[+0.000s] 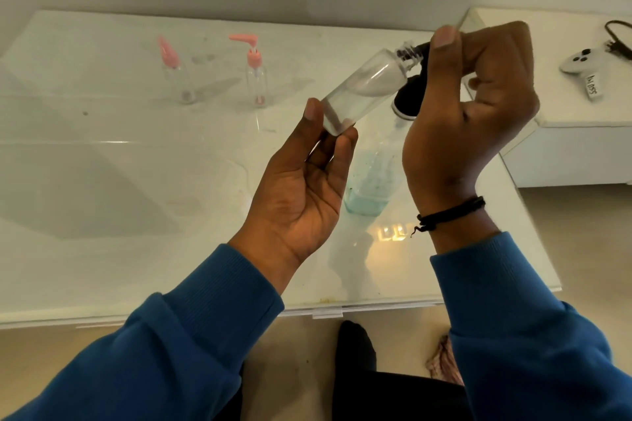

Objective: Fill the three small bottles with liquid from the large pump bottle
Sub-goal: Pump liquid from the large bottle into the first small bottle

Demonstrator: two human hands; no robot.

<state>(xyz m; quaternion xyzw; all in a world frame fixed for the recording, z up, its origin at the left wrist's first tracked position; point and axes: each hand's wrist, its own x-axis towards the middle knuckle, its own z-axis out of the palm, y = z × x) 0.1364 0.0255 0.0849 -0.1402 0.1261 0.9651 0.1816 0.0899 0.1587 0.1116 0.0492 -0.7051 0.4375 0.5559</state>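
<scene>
- Our left hand point(304, 181) pinches the base of a clear, cylindrical small bottle point(362, 92), tilted.
- Our right hand point(478, 106) grips the black pump nozzle point(422, 48) at its threaded neck.
- Two pink-topped bottles point(256, 75) stand behind on the glossy white table point(136, 164).

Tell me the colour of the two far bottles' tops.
Pink, on both small bottles, seen in the head view.

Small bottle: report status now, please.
Left hand holds small bottle, tilted. Right hand on pump nozzle at its open neck. Two pink-capped bottles stand behind. Nothing blocking.
</scene>
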